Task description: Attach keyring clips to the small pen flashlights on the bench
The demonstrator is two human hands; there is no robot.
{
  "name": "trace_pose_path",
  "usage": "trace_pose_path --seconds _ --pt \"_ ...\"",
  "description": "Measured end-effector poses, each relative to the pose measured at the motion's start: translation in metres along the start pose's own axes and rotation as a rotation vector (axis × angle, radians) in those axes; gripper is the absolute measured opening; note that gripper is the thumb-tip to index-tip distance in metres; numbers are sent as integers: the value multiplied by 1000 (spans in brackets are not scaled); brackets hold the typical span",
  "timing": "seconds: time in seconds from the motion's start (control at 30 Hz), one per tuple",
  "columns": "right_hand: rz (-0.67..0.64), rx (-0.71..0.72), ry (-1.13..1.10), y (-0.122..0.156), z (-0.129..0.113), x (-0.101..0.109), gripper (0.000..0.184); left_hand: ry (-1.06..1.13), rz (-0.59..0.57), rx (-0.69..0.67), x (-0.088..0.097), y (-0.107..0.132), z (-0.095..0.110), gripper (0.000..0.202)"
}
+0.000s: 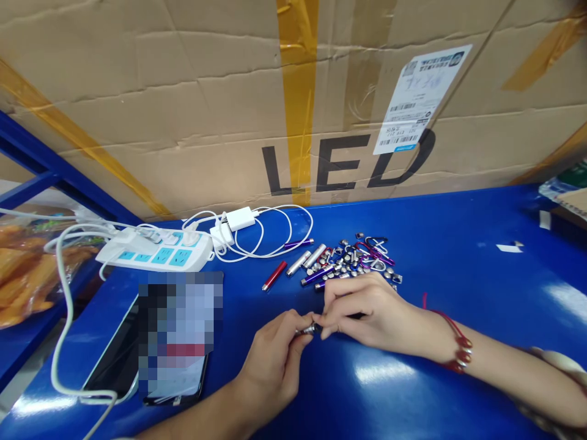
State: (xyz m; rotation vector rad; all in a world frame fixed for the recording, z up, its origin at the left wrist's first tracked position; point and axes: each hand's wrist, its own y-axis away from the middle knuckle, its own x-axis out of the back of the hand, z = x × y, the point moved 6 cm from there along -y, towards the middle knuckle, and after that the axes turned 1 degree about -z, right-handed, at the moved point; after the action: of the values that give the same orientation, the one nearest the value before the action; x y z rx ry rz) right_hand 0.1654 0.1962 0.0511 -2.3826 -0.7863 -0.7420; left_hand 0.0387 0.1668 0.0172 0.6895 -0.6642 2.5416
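Note:
My left hand is closed in a pinch around a small silver metal tube, most of it hidden by the fingers. From the other side, my right hand pinches at the tube's dark end, and the fingertips of both hands almost meet. Just beyond the hands lies a loose pile of small metal parts and carabiner clips. Beside the pile are a red metal tube, silver tubes and purple tubes, shaped like mini flashlight bodies.
On the left of the blue table are a white power strip, tangled white cables, a charger and two phones. A large cardboard box marked LED stands behind. A paper scrap lies right.

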Motion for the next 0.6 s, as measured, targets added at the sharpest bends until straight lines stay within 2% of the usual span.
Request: trace_pose_path --seconds 0.27,0.47,0.6 --pt "19 -34 -1 1 0 -2 16 -48 53 -54 3 1 4 18" --pt "8 -213 -164 0 10 -7 19 -62 69 -62 3 2 5 17" --pt "0 -309 -252 -2 14 -9 24 -112 71 -59 6 2 5 33"
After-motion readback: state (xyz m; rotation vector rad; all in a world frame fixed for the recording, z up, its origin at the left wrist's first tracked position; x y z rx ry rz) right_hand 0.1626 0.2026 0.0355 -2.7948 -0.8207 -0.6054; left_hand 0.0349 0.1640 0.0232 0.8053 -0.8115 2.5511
